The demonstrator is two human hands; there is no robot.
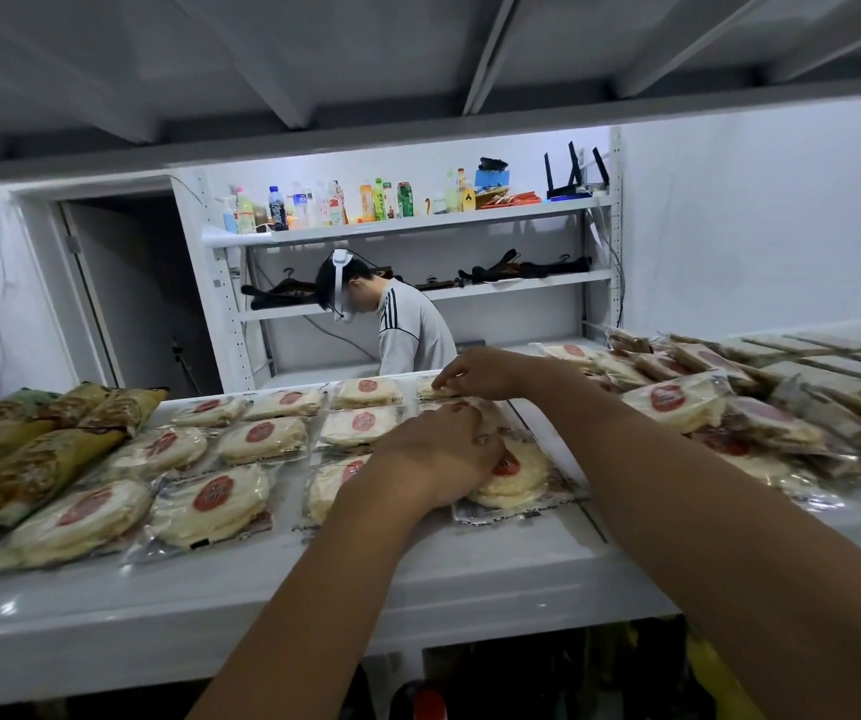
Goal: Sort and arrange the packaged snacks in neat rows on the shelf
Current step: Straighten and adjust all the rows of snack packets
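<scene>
Head view. Logging round cracker packs (262,439) lying flat in rows on the white shelf (470,579), red labels up. Gripping the near pack (519,475) at the right end of the front row with the left hand (438,454), curling the fingers over its left part. Pinching the edge of the far pack (432,391) in the back row with the right hand (477,374), pressing fingertips together on the wrapper. Noting the left forearm covering part of the neighbouring pack (334,480). Recording yellow-green packs (28,449) lying just beside the rows on the left, and a loose heap of packs (703,407) crowding the right. Observing, beyond the shelf, another person (410,330) bending at a shelving unit (418,220) carrying bottles (340,205).
</scene>
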